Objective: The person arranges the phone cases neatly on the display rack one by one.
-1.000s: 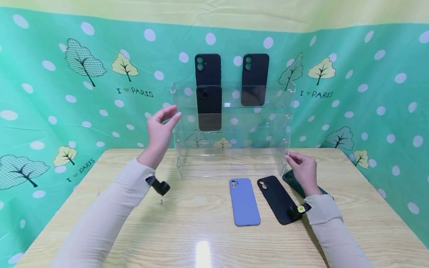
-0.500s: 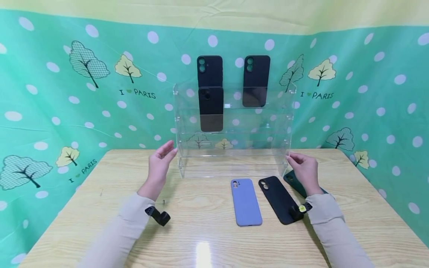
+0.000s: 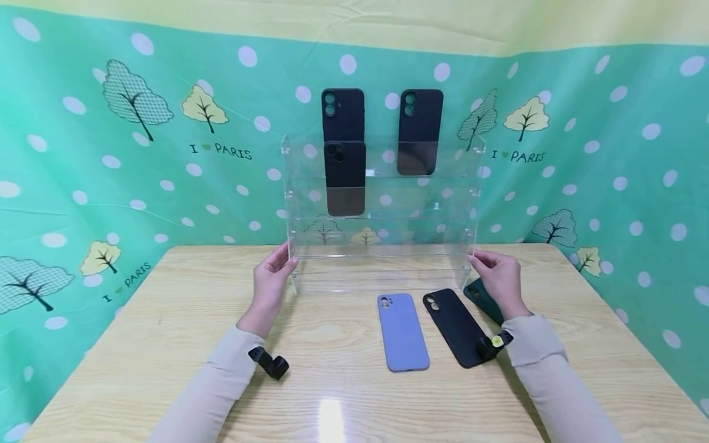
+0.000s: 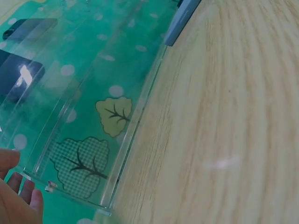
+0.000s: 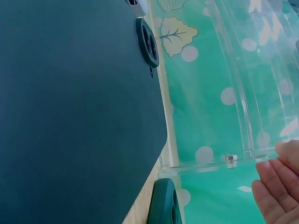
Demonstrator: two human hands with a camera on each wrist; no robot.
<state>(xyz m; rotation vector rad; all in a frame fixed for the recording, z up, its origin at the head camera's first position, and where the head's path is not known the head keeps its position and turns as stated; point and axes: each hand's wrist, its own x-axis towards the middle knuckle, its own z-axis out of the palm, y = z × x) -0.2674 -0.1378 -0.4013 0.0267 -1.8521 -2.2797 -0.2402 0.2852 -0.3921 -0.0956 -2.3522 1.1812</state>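
A clear acrylic tiered display rack [image 3: 382,251] stands at the back of the table. My left hand [image 3: 269,280] pinches its left side panel low down, thumb in front and fingers behind. At the right side panel, my right hand [image 3: 501,280] pinches the edge at a similar height. On the rack, two dark phone cases, an upper-left case [image 3: 343,114] and an upper-right case [image 3: 421,117], stand in the top tier. Another dark phone case [image 3: 346,166] leans one tier lower on the left. The left wrist view shows my left fingers [image 4: 28,191] along the panel's edge.
On the table in front lie a lavender phone case [image 3: 403,332], a black phone case [image 3: 454,323] and a dark green phone case [image 3: 480,298], partly hidden under my right hand and wrist. A green patterned cloth [image 3: 221,197] hangs behind the rack.
My left hand has come down from beside the rack's upper part and now pinches its lower left side. My right hand keeps its hold on the right side.
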